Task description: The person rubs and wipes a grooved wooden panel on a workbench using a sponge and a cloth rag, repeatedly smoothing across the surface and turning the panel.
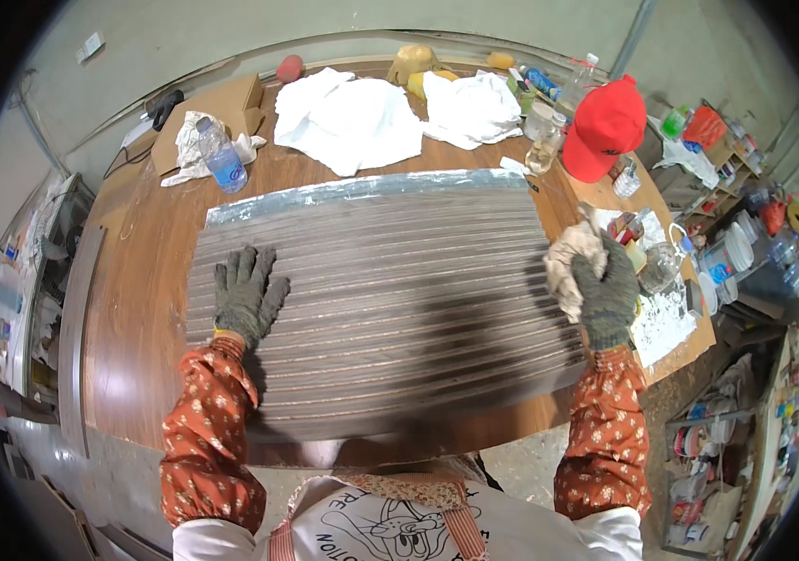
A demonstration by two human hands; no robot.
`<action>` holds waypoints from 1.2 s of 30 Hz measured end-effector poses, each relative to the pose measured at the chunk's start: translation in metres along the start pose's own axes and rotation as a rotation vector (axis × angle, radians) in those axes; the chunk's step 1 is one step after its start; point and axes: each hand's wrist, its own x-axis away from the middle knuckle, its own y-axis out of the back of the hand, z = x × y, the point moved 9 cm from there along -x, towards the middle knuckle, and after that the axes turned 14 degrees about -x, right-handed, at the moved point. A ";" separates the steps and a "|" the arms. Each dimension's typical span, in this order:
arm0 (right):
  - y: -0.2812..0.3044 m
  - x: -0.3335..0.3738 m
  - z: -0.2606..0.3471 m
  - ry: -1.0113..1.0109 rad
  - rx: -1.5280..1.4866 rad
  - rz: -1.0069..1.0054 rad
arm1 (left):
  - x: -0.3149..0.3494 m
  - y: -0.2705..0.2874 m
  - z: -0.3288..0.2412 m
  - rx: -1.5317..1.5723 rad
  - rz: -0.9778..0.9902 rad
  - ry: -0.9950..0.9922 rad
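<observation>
A grey-brown ribbed panel (399, 271) with long parallel grooves lies flat on the wooden table, a pale strip along its far edge. My left hand (250, 292), in a dark green knit glove, rests on the panel's left part with fingers spread. At the panel's right edge my right hand (608, 294), gloved alike, grips a crumpled beige cloth (571, 266). Part of the cloth is hidden by the glove. Just right of that hand are a glass jar (659, 267) and a white-stained sheet (669, 327).
White cloths (348, 117) lie along the table's far side, with a water bottle (222, 157) at far left. A red cap (605, 129) sits over containers at far right, near a jar of liquid (545, 145). Cluttered shelves (712, 449) stand right of the table (128, 346).
</observation>
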 end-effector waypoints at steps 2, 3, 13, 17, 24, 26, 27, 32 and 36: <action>-0.024 -0.004 0.018 0.210 0.355 0.007 | 0.000 -0.005 -0.002 0.056 0.001 0.011; -0.038 -0.004 -0.017 -0.035 -0.201 0.061 | -0.003 -0.002 -0.005 0.071 -0.010 -0.002; -0.201 0.059 0.074 0.277 0.334 0.863 | 0.027 0.096 -0.145 0.552 -0.463 -0.616; -0.099 0.044 -0.018 -0.545 -1.195 0.367 | 0.029 0.053 -0.212 0.352 -0.330 -0.672; 0.105 -0.057 -0.104 -0.159 1.153 0.242 | 0.016 0.073 -0.232 0.465 -0.504 -0.558; 0.118 -0.069 -0.142 -0.275 1.225 0.376 | 0.008 0.091 -0.238 0.461 -0.439 -0.479; 0.122 -0.074 -0.147 -0.257 1.327 0.388 | 0.002 0.097 -0.245 0.436 -0.337 -0.486; 0.113 -0.085 -0.171 -0.447 1.408 0.563 | -0.007 0.080 -0.235 0.332 -0.284 -0.355; 0.129 -0.084 -0.185 -0.296 1.339 0.368 | 0.033 0.130 -0.174 0.330 -0.592 -0.102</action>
